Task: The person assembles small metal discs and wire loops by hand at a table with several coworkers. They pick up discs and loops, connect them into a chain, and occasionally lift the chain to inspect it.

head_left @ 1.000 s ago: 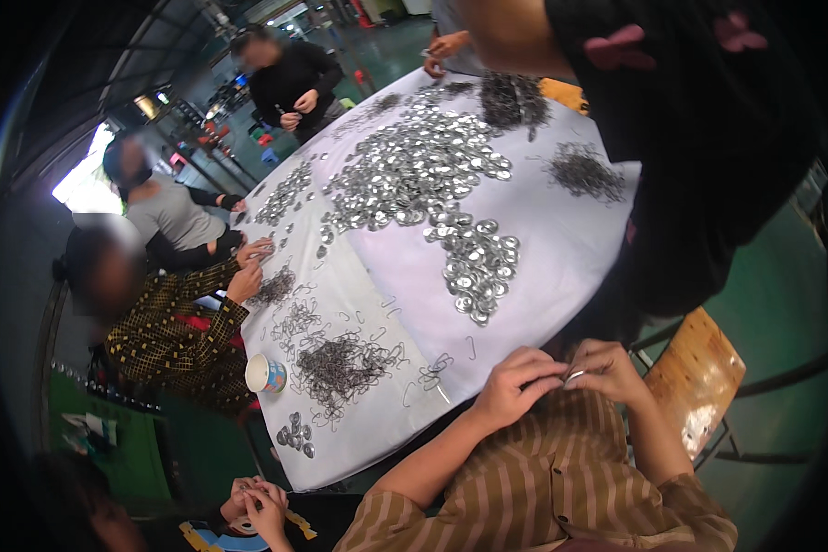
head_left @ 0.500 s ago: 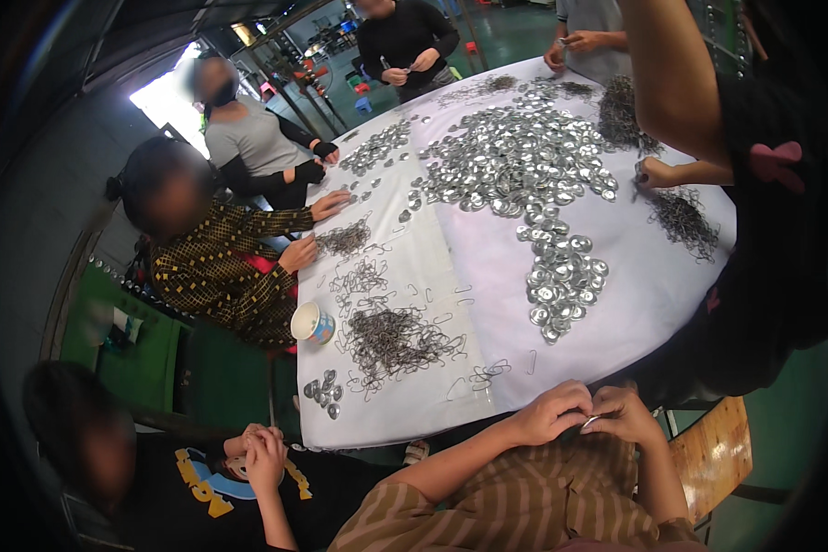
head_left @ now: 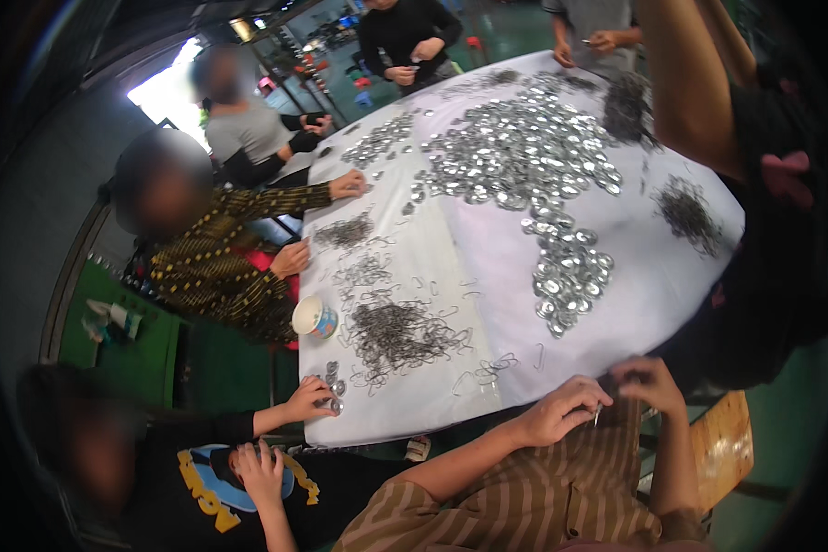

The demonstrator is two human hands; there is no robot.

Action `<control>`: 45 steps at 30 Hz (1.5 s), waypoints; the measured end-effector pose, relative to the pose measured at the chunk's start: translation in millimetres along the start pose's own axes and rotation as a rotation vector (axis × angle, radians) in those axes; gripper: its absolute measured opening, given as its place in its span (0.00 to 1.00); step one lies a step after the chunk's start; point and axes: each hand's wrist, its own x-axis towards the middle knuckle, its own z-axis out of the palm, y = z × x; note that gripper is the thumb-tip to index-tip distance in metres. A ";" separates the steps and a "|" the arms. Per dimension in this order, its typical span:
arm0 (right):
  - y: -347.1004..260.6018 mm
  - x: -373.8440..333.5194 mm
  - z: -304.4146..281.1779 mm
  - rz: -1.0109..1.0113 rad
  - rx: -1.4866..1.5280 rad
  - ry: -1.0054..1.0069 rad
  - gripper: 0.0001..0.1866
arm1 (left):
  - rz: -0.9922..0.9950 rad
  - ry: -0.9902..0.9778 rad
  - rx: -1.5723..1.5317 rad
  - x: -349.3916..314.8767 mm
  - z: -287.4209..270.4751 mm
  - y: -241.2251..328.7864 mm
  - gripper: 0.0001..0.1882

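Observation:
Over my lap, at the table's near edge, my left hand (head_left: 561,412) is closed on a small silvery metal disc (head_left: 598,414), pinched at the fingertips and seen nearly edge-on. Just to its right, my right hand (head_left: 651,382) is raised apart from the disc, its fingers smeared by motion. A few loose wire hooks (head_left: 495,368) lie on the white tabletop (head_left: 607,340) beyond my left hand. Farther left is a dark heap of wire hooks (head_left: 396,336). A tail of shiny round discs (head_left: 570,276) runs toward me from the large disc pile (head_left: 515,147).
A paper cup (head_left: 315,317) stands near the left edge. Beside it, a co-worker's hand (head_left: 310,398) touches several discs. More co-workers stand around the table; one person's raised arm (head_left: 690,101) is close on my right. A wooden stool (head_left: 719,446) stands right of me.
My hands have parted: the right has lifted up and rightward, while the left keeps the disc. The near-left co-worker's hand has reached onto the discs by the cup.

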 end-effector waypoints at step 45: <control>-49.3 -7.6 75.6 -0.147 -0.382 0.471 0.07 | -0.225 0.402 0.357 -4.7 26.3 -13.0 0.06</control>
